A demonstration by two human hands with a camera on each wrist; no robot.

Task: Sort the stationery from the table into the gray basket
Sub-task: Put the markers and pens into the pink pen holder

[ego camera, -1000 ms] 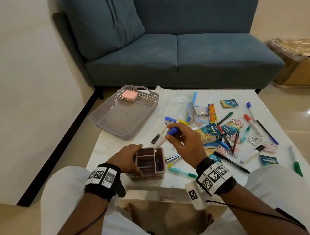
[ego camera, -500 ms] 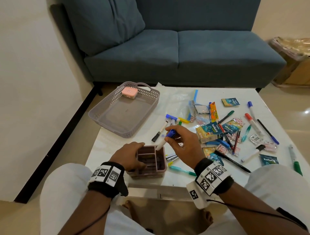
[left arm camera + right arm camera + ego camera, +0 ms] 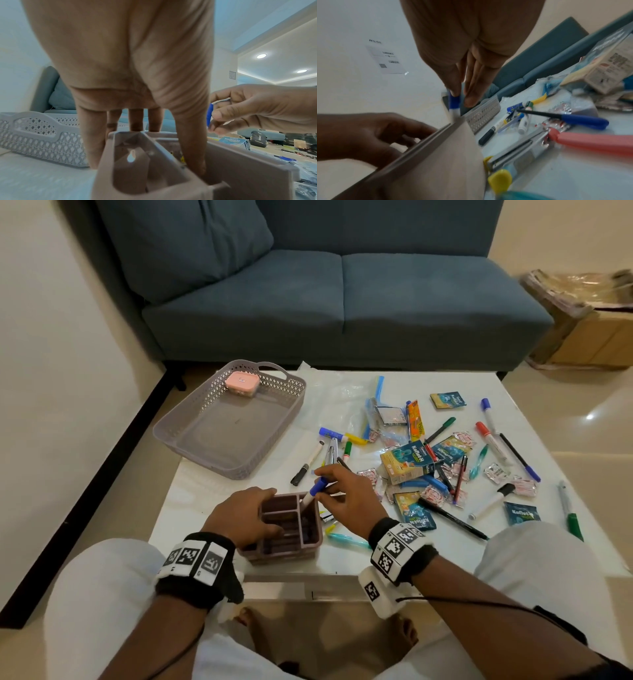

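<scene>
A mauve pen holder [image 3: 310, 546] with several compartments stands at the table's near edge. My left hand [image 3: 246, 511] grips it, thumb inside a compartment and fingers over the far wall, as the left wrist view shows on the holder [image 3: 240, 170]. My right hand [image 3: 337, 491] pinches a blue-capped white marker [image 3: 315, 488] by its cap. The marker's lower end is down inside the holder's right compartment. The cap [image 3: 453, 102] also shows in the right wrist view. The gray basket [image 3: 191, 436] sits at the far left of the table with a pink box [image 3: 242, 383] in it.
Pens, markers, sachets and a small Koflet box [image 3: 407, 462] lie scattered over the table's middle and right. A teal pen [image 3: 346, 540] and a stapler [image 3: 513, 152] lie just right of the holder. A blue sofa [image 3: 342, 296] stands behind the table.
My right hand has come down and to the left, and the marker has gone from above the holder into its right compartment. My left hand has kept its grip on the holder.
</scene>
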